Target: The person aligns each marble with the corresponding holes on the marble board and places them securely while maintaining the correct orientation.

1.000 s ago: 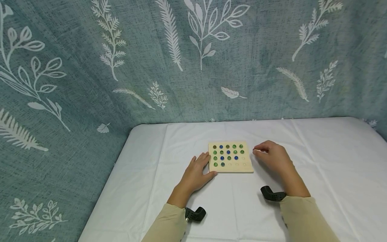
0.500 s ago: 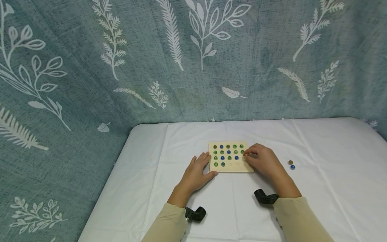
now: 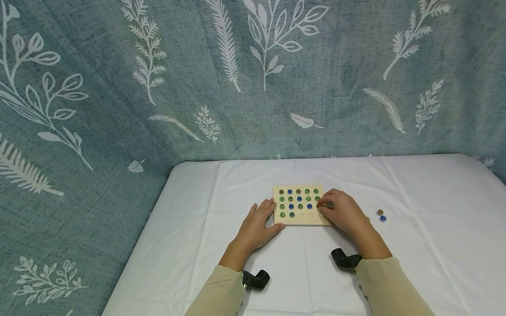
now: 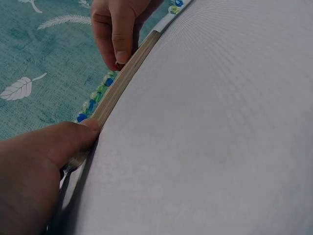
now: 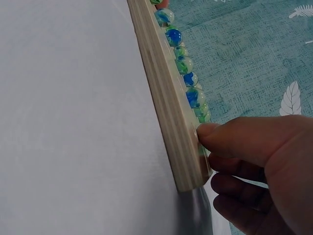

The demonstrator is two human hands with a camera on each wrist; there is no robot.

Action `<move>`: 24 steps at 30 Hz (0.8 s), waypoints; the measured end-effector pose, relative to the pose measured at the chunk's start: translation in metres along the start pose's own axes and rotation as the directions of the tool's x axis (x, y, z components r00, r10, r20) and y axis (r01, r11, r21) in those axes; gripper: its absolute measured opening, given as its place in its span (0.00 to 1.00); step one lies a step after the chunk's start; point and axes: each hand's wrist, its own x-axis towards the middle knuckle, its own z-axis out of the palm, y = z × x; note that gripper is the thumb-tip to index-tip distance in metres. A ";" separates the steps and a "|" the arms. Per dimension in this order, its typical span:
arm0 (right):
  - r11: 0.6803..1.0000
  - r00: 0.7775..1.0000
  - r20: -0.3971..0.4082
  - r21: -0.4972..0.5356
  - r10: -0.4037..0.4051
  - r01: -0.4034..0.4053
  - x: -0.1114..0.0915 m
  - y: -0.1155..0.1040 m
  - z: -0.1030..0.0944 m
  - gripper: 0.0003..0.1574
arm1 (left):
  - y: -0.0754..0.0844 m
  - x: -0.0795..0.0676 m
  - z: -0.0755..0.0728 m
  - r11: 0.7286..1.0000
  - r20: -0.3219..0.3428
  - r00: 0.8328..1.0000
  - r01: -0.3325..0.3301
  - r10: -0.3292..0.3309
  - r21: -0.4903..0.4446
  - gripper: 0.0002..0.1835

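A pale wooden board lies on the table, its shallow hollows filled with green, blue and amber glass marbles in the upper rows. My left hand rests at its left side, fingers along the left edge and thumb against the front edge. Between thumb and fingertips my right hand pinches a reddish-brown marble over the right end of the third row. In the right wrist view the thumb hides that marble. Bare hollows show in the front row, right of a dark bluish marble.
To the right of the right hand, an amber marble and a blue marble lie on the white tablecloth. A patterned teal curtain hangs behind the table. Each wrist wears a black camera mount.
My right hand has moved left from beside the board to the right end of its third row, carrying the marble, uncovering the loose marbles. The left hand stays put.
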 end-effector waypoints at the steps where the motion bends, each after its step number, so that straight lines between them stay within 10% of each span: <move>1: 1.000 1.000 0.000 -0.001 0.000 0.000 0.000 0.000 0.000 0.09 | 0.000 0.000 0.000 1.000 -0.001 1.000 0.000 0.000 -0.002 0.40; 24: 1.000 1.000 -0.014 -0.005 0.004 -0.004 0.000 -0.001 -0.002 0.09 | 0.001 0.001 0.001 1.000 0.005 1.000 0.022 -0.022 0.000 0.40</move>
